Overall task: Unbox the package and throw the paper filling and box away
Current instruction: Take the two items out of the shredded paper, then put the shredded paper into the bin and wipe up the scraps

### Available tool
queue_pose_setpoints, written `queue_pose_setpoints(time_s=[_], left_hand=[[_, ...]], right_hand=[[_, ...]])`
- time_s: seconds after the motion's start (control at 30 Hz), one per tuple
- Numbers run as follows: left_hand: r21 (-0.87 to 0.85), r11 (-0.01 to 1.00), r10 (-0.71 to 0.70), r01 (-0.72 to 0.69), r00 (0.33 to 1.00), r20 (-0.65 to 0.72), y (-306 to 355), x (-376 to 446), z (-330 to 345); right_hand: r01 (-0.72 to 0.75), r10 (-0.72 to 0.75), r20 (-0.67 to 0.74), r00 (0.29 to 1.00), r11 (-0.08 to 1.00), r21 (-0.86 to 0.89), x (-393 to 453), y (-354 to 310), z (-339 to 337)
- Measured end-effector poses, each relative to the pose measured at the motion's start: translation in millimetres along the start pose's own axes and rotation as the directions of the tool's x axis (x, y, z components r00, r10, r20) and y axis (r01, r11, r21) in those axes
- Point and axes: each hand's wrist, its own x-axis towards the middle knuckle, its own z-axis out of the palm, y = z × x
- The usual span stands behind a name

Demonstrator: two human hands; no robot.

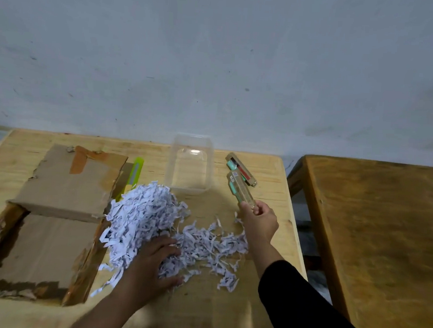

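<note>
Your brown box (43, 244) lies open and empty on the left. The white paper bits (153, 223) sit heaped just beside it.

The light was dim and flat, cool on the wall (216, 62), with no hard shadows; only a soft shade lay beside the cardboard box (41, 242) on the table (269, 243). A small glare sat in the clear plastic tub (174, 166). The picture was soft, grainy, and bowed at its edges, the table's far edge curving.
</note>
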Motion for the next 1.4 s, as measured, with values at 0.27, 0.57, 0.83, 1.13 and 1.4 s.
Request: queue_pose_setpoints(time_s=[0.27, 0.57, 0.83, 1.13, 1.4], left_hand=[[-0.030, 0.999, 0.021, -0.020, 1.000, 0.007, 6, 2, -7], [0.083, 0.996, 0.042, -0.034, 0.994, -0.105, 32, -9, -39], [0.235, 0.932, -0.271, 0.277, 0.961, -0.057, 9, 19, -58], [0.137, 0.987, 0.074, -0.085, 0.993, 0.088, 25, -5, -24], [0.186, 0.983, 0.007, -0.014, 0.999, 0.040, 13, -15, -50]], right_hand=[[0.024, -0.018, 0.095, 0.995, 0.998, -0.065, 21, -8, 11], [0.402, -0.256, 0.450, 0.855, 0.877, -0.264, -29, 21, -42], [0.722, -0.345, 0.775, 0.529, 0.662, -0.198, -54, 52, -40], [0.867, -0.601, 0.739, 0.306, 0.496, 0.045, -71, 45, 8], [0.932, -0.575, 0.791, 0.211, 0.362, 0.015, -66, 42, 19]])
